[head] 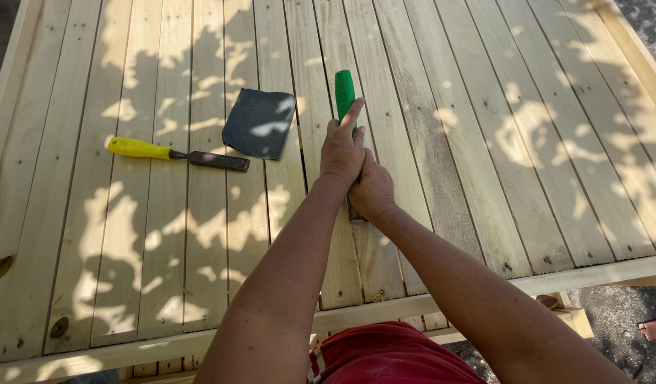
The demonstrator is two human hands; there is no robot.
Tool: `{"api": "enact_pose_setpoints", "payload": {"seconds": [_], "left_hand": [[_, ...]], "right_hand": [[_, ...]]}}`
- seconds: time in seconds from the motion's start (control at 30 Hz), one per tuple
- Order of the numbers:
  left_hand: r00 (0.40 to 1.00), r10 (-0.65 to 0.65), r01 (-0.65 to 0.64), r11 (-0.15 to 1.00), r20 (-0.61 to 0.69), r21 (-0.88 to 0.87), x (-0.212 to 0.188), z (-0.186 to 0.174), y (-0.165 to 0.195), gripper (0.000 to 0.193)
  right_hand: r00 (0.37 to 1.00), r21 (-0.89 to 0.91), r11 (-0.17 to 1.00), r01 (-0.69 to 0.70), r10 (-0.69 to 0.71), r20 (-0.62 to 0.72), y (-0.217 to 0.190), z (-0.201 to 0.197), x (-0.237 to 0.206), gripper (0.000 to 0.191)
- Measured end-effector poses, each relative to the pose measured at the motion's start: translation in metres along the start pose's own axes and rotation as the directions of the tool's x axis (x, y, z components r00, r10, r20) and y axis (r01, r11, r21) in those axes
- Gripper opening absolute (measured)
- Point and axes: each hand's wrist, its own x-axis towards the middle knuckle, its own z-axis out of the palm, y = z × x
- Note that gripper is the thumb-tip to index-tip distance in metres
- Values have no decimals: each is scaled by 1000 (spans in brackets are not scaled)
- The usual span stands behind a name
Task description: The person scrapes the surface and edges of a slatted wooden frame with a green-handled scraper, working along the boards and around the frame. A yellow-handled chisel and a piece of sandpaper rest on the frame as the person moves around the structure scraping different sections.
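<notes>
Where the 2 forearms met over the middle boards, both hands worked 1 tool.

Item 1: green-handled tool. It lay lengthwise along a board, its handle pointing away from the person and its dark metal end showing just below the hands at the near side. Most of its length was hidden under the hands.

Item 2: left hand. It was pressed down on the tool just behind the green handle, with the forefinger stretched along the handle and the other fingers curled about it.

Item 3: right hand. It was closed over the nearer part of the same tool, touching the left hand at the wrist; its grip underneath could not be seen.

Item 4: slatted wooden panel. Pale boards ran away from the person inside a plain frame, dappled with sun and leaf shadow.

Item 5: yellow-handled tool. It lay crosswise over the boards to the left, well apart from the hands, with a dark flat blade.

Item 6: dark sheet of sandpaper. It lay flat just beyond that blade, between the 2 tools.

Item 7: red garment. It showed at the near edge, below the panel.
</notes>
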Motion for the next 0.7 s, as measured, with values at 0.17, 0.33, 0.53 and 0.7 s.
{"api": "enact_pose_setpoints", "payload": {"seconds": [0.17, 0.33, 0.53, 0.7], "left_hand": [[999, -33, 34, 998, 34, -44, -2, 2, -2, 56], [1000, -11, 13, 998, 26, -53, -2, 9, -9, 57], [999, -35, 39, 995, 39, -90, 2, 17, -20, 57], [997, -55, 58, 996, 48, -74, -2, 19, -20, 55]], "right_hand": [[1000, -19, 1000, 14, -14, 5, 3, 1, -1, 39], [999, -83, 996, -30, 32, 25, 2, 2, 1, 42], [995, -187, 980, -68, 79, 54, 0, 3, 1, 41], [996, -181, 981, -67, 78, 53, -1, 3, -1, 45]]}}
